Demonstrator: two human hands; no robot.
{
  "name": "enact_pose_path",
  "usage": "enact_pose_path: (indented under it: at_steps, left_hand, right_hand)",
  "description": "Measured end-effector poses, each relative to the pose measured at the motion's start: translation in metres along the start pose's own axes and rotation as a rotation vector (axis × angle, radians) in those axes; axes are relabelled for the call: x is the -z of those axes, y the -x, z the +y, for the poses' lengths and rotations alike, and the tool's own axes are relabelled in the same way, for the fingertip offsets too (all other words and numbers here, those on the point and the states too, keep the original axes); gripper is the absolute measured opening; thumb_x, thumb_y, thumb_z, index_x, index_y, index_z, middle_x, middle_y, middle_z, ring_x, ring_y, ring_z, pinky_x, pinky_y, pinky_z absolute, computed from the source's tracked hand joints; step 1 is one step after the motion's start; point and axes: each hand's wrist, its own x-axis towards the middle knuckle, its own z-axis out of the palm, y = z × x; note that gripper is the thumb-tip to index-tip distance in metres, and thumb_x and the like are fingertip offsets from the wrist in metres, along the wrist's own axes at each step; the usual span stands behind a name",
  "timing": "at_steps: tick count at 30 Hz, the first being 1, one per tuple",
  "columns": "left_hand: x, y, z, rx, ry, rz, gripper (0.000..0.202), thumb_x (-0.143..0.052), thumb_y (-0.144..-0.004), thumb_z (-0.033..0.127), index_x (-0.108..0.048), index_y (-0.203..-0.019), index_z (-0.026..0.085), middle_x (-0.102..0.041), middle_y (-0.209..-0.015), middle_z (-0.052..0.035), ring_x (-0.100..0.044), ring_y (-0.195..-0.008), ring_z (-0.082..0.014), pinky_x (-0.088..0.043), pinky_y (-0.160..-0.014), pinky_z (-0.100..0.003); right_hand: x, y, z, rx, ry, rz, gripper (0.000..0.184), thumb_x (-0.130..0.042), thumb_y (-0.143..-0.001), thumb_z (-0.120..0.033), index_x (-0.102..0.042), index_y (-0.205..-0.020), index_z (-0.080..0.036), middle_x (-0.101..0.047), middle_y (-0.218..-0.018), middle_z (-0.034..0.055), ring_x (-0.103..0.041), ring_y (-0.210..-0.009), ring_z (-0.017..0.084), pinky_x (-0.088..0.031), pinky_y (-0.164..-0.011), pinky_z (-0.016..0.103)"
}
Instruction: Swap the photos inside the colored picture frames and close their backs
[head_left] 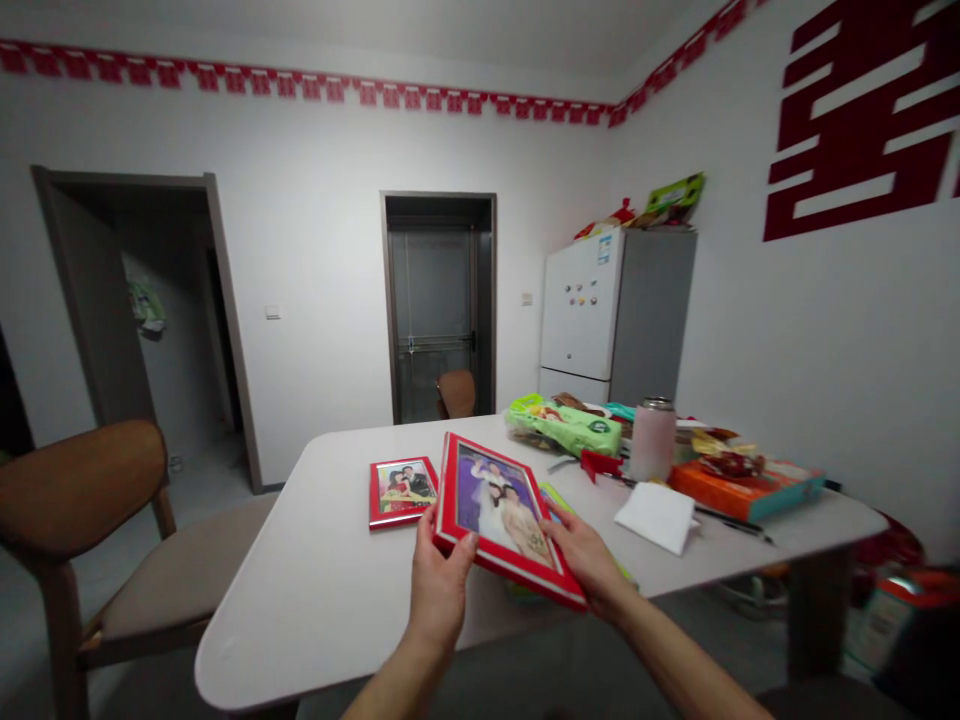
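Observation:
Between my two hands a red picture frame (pixel 499 500) is held tilted above the table, its photo of people in light clothes facing up toward me. My left hand (pixel 442 570) grips its left lower edge, thumb on the front. At the right edge my right hand (pixel 585 555) is closed on the same frame. A smaller red picture frame (pixel 403 490) lies on the white table (pixel 300 590) to the left. Something yellow-green (pixel 555 497) shows partly behind the held frame; most of it is hidden.
A pink bottle (pixel 653 442), folded white paper (pixel 658 516), an orange box (pixel 750 485) and a green packet (pixel 566 428) crowd the table's right side. A black pen (pixel 739 525) lies near the box. A wooden chair (pixel 90 500) stands at left, a fridge (pixel 581 300) behind.

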Motion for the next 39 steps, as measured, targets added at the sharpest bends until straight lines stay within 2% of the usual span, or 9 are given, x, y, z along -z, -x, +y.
enact_pose_path:
  at_steps: [3, 6, 14, 17, 20, 23, 28, 34, 39]
  left_hand:
    - [-0.014, -0.008, -0.032, 0.092, 0.0, -0.103, 0.05, -0.053, -0.069, 0.026, -0.034, -0.114, 0.013, -0.057, -0.105, -0.0121, -0.055, -0.094, -0.0198, -0.042, -0.082, -0.032]
    - [-0.025, -0.01, -0.067, 0.074, -0.289, -0.146, 0.036, -0.046, -0.073, 0.019, -0.043, -0.108, 0.013, -0.057, -0.106, -0.0094, -0.054, -0.096, -0.0166, -0.041, -0.081, -0.026]
    - [-0.016, -0.012, -0.09, 0.082, -0.688, -0.163, 0.039, -0.045, -0.073, 0.018, -0.045, -0.112, 0.015, -0.057, -0.109, -0.0054, -0.052, -0.098, -0.0145, -0.04, -0.081, -0.02]
    - [0.009, -0.024, -0.083, 0.078, -0.857, -0.134, 0.045, -0.044, -0.076, 0.024, -0.039, -0.118, 0.009, -0.049, -0.118, -0.0102, -0.046, -0.106, -0.016, -0.035, -0.087, -0.022]
    - [0.043, -0.045, -0.078, 0.066, -1.055, -0.108, 0.046, -0.044, -0.076, 0.023, -0.037, -0.119, 0.007, -0.043, -0.123, -0.012, -0.038, -0.113, -0.0166, -0.027, -0.094, -0.023]
    - [0.077, -0.069, -0.077, 0.082, -1.25, -0.114, 0.049, -0.044, -0.075, 0.021, -0.035, -0.119, 0.002, -0.038, -0.125, -0.0177, -0.033, -0.117, -0.021, -0.025, -0.095, -0.029]
    - [0.108, -0.107, -0.079, 0.081, -1.489, -0.27, 0.052, -0.048, -0.072, 0.02, -0.033, -0.121, 0.01, -0.031, -0.131, -0.0148, -0.023, -0.122, -0.0241, -0.021, -0.096, -0.039]
    - [0.117, -0.114, -0.082, 0.017, -1.645, -0.418, 0.046, -0.042, -0.076, 0.032, -0.034, -0.118, 0.015, -0.038, -0.127, -0.0127, -0.032, -0.116, -0.0257, -0.028, -0.089, -0.043]
    - [0.127, -0.065, -0.068, -0.108, -1.748, -0.393, 0.044, -0.038, -0.078, 0.038, -0.038, -0.114, 0.013, -0.05, -0.112, -0.0134, -0.047, -0.101, -0.0245, -0.036, -0.082, -0.037]
  right_hand:
    - [0.047, -0.038, -0.006, 0.086, 0.426, 0.037, 0.039, -0.044, -0.071, -0.026, -0.052, -0.108, -0.016, -0.067, -0.081, 0.0033, -0.062, -0.07, 0.017, -0.048, -0.059, 0.025]
    - [0.073, -0.06, -0.002, 0.096, 0.581, 0.019, 0.04, -0.044, -0.07, -0.024, -0.053, -0.107, -0.012, -0.068, -0.083, 0.0043, -0.062, -0.073, 0.017, -0.047, -0.062, 0.025]
    - [0.089, -0.074, 0.022, 0.143, 0.908, 0.088, 0.035, -0.047, -0.066, -0.02, -0.06, -0.097, -0.012, -0.064, -0.095, 0.0098, -0.057, -0.089, 0.022, -0.041, -0.079, 0.03]
    - [0.07, -0.069, 0.015, 0.212, 0.963, 0.13, 0.039, -0.044, -0.069, -0.02, -0.055, -0.105, -0.011, -0.058, -0.106, 0.0135, -0.051, -0.099, 0.024, -0.036, -0.086, 0.035]
    - [0.021, -0.052, 0.008, 0.392, 0.952, 0.08, 0.04, -0.04, -0.072, -0.02, -0.051, -0.11, -0.015, -0.051, -0.116, 0.0097, -0.044, -0.109, 0.02, -0.031, -0.093, 0.033]
    - [-0.047, -0.026, 0.014, 0.688, 0.883, -0.215, 0.036, -0.04, -0.073, -0.018, -0.053, -0.106, -0.014, -0.055, -0.11, 0.0105, -0.048, -0.103, 0.018, -0.034, -0.09, 0.034]
    - [-0.125, -0.006, 0.041, 0.707, 0.849, -0.408, 0.034, -0.045, -0.067, -0.013, -0.053, -0.1, -0.016, -0.058, -0.103, 0.0078, -0.05, -0.096, 0.017, -0.038, -0.085, 0.031]
    - [-0.121, -0.013, 0.061, 0.548, 0.885, -0.176, 0.036, -0.045, -0.069, -0.021, -0.048, -0.105, -0.014, -0.053, -0.103, 0.01, -0.046, -0.097, 0.021, -0.037, -0.083, 0.035]
    - [-0.106, -0.007, 0.068, 0.389, 0.787, 0.037, 0.047, -0.045, -0.07, -0.022, -0.038, -0.115, -0.012, -0.048, -0.109, 0.0127, -0.043, -0.102, 0.023, -0.035, -0.087, 0.038]
